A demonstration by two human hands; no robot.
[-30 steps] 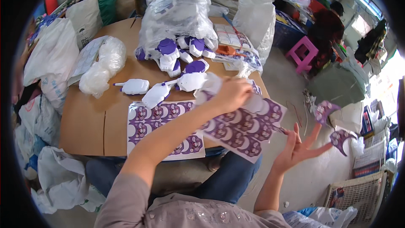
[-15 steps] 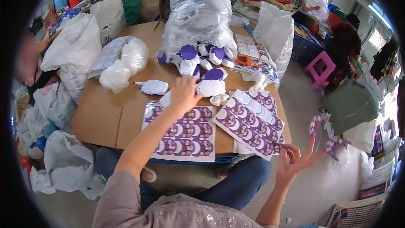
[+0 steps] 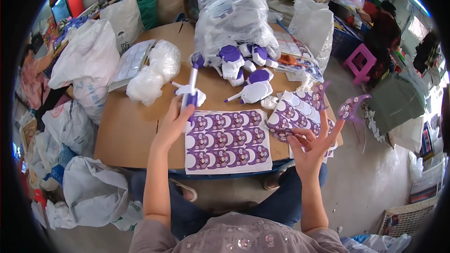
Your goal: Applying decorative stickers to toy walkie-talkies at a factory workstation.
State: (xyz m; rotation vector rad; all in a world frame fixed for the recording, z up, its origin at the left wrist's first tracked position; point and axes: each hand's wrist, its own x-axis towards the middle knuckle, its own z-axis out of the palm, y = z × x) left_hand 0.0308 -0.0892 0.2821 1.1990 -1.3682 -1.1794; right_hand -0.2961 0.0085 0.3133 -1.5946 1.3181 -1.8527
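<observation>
My left hand [image 3: 176, 122] is closed around a white and purple plastic toy casing [image 3: 191, 83], held upright and edge-on above the table, its purple tip upward. My right hand [image 3: 307, 152] is raised over the right table edge. Purple crescent-shaped printed stickers [image 3: 349, 108] cling to its two outstretched fingertips, while the thumb and other fingers curl together by a partly peeled sticker sheet [image 3: 293, 112]. Between the hands lies a stack of purple printed sticker sheets [image 3: 228, 143]. Beyond it rest a white casing [image 3: 257, 92] with a purple-tipped stem and another white casing [image 3: 199, 97], partly hidden by my left hand.
A large clear plastic bag [image 3: 232, 14] of casings stands at the back, several spilling from its mouth. Bubble wrap [image 3: 152, 77] lies back left. White sacks [image 3: 84, 51] crowd the left. A pink stool [image 3: 358, 63] stands right, with other people working beyond.
My left hand has picked up a casing and drawn it left, turning it upright. My right hand has moved up and left, stickers still on its fingertips. The whole view has shifted slightly.
</observation>
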